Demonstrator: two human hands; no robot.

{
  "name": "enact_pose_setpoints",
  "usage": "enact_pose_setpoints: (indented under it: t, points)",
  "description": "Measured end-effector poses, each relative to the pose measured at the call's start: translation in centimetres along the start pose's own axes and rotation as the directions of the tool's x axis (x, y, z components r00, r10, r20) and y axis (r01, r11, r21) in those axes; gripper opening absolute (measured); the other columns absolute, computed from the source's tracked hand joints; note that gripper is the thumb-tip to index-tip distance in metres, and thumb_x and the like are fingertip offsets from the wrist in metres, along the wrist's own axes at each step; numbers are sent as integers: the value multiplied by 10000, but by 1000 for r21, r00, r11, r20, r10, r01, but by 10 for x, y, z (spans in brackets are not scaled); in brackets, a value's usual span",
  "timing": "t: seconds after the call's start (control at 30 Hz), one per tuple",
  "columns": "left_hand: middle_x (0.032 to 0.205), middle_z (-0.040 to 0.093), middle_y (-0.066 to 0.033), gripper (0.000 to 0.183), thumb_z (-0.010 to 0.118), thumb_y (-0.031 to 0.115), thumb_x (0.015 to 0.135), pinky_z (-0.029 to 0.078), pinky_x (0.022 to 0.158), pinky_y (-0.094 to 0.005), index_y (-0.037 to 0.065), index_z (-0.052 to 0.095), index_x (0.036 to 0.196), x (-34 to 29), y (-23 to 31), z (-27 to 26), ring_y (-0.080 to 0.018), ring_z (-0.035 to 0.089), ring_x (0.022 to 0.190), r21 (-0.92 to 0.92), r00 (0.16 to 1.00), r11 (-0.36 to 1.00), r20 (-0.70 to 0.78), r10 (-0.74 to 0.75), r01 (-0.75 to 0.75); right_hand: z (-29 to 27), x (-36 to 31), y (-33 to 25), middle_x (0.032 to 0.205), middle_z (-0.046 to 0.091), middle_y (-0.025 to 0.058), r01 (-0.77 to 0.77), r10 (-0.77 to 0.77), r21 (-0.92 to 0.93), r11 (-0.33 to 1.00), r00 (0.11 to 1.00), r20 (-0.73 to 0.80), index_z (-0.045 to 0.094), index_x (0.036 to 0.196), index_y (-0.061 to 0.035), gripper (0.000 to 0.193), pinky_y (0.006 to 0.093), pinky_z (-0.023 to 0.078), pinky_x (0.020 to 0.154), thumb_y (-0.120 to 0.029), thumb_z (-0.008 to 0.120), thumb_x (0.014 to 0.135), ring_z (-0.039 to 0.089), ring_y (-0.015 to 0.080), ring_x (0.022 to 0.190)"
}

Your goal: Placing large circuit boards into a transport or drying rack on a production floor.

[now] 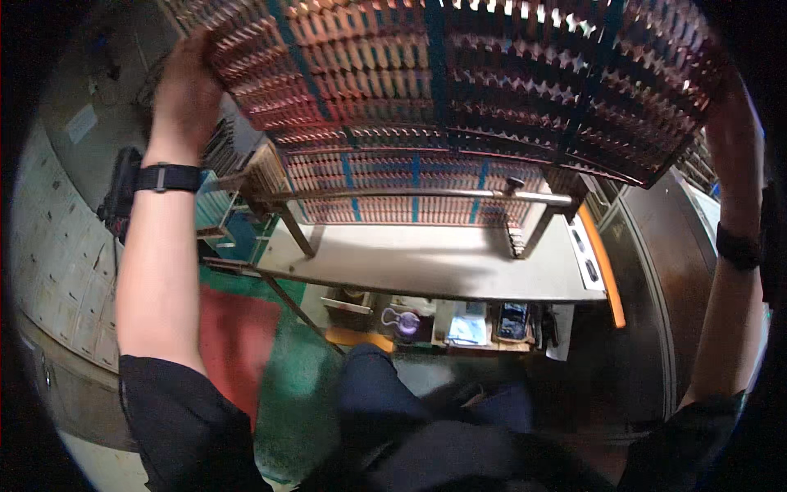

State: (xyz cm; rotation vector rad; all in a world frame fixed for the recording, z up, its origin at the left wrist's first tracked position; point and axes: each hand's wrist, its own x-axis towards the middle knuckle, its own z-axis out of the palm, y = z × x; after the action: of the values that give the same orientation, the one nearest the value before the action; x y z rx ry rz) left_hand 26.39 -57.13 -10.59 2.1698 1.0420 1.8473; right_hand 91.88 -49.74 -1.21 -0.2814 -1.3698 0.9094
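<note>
A large flat panel (369, 74) with rows of small coppery pieces, crossed by blue-green bands, is raised at the top of the view, tilted. My left hand (188, 94), with a black band at the wrist, is closed around its left edge; the fingers are partly hidden behind it. At the panel's right edge is my right hand (732, 135), closed on it, dark and blurred. Beyond and below stands a similar panel (385, 176) at the back of a white bench top (393, 254). A metal bar (393, 195) runs across in front of that second panel.
Below the bench, a shelf holds a purple round object (404, 321), a blue-and-white packet (468, 326) and a dark tray (514, 321). An orange strip (602, 266) edges the bench at right. Left are a red mat (238, 340), green floor (295, 394) and pale cabinets (70, 271).
</note>
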Motion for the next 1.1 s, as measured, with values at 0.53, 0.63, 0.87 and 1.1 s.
enact_pose_setpoints:
  t: [0.53,0.63,0.87,1.1]
  points:
    - [1221,621,-71,274,563,269,1029,396,1073,-350,30,596,1160,-7,-59,-1,-193,567,1154,-527,922,840,-249,-295,127,176,-13,89,814,613,5,-77,65,-262,962,996,-57,584,1024,-157,232,348,519,600,-387,573,996,625,190,679]
    - [1184,632,-57,264,565,273,1029,419,1042,-328,42,605,1150,-9,-63,-10,-170,570,1134,-455,899,874,-291,-327,170,181,6,94,783,574,-10,-173,197,-193,966,974,114,578,995,-147,229,334,458,567,-375,591,985,564,165,634]
    - [1248,604,-39,336,538,300,1042,429,1036,-323,43,561,1258,-15,-59,-5,-147,567,1155,-276,840,922,-400,-368,272,161,22,120,858,664,16,-13,40,-237,971,994,107,634,1053,-80,267,295,492,654,-338,598,996,618,133,726]
    - [1444,471,-44,585,569,363,1021,307,1129,-296,4,420,1459,-13,-75,-7,-137,436,1319,-317,837,912,-397,-376,259,156,23,127,955,680,52,20,-12,-141,990,998,60,620,1113,-22,290,284,526,695,-285,621,990,650,133,802]
